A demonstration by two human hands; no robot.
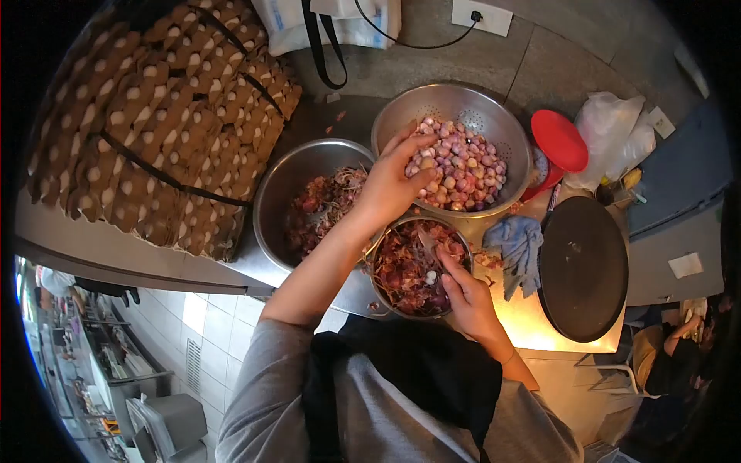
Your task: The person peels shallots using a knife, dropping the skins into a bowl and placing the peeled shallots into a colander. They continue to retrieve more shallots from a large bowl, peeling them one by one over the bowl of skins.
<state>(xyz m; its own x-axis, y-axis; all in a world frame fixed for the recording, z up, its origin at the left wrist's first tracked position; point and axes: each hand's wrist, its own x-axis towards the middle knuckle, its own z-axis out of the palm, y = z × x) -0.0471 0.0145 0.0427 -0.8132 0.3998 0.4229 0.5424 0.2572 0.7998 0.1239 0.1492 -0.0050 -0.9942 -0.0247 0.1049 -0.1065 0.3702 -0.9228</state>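
Note:
My left hand [397,174] reaches over the near left rim of a metal colander [505,123], its fingers stretched out and apart above a heap of peeled shallots [459,170]. I see nothing held in it. My right hand [469,305] is closed around a small knife [426,241], whose blade points up and left over a metal pot [376,289]. Inside that pot lie reddish-brown skins and unpeeled shallots [401,270]. Two small pale pieces [431,275] show among them, close to my right fingers. Left of the pot, a metal bowl [266,220] contains more skins and shallots, partly hidden by my left forearm.
Strapped stacks of egg trays [154,116] fill the left of the counter. To the right are a blue cloth [515,245], a black round tray [584,270], a red plastic container [559,140] and plastic bags [610,135]. Another person [679,355] is at the far right.

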